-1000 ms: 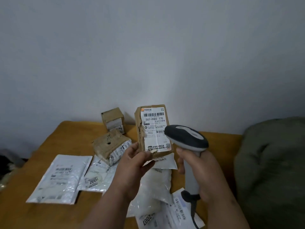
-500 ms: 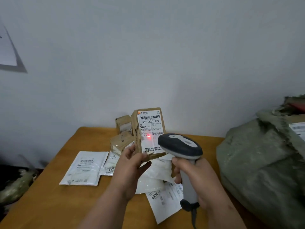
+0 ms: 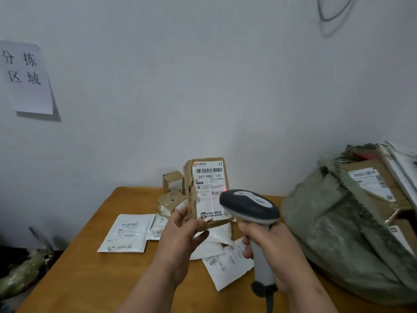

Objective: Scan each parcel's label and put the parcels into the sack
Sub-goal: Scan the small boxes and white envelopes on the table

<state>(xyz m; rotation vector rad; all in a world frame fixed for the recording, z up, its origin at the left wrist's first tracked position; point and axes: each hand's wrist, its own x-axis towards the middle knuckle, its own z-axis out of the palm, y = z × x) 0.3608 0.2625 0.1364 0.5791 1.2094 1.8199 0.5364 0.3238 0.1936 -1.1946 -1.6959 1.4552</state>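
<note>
Scanning the label of a hand-held cardboard parcel.

The left hand [image 3: 180, 233] pinches the cardboard parcel [image 3: 208, 190] at its lower left corner, upright above the wooden table [image 3: 90, 279]; the right hand [image 3: 270, 249] wraps the barcode scanner [image 3: 250, 205], whose red dot sits on the label [image 3: 209, 188]. Best keep the barcodes uncovered and steady, then move right to the green sack [image 3: 338, 233].
</note>
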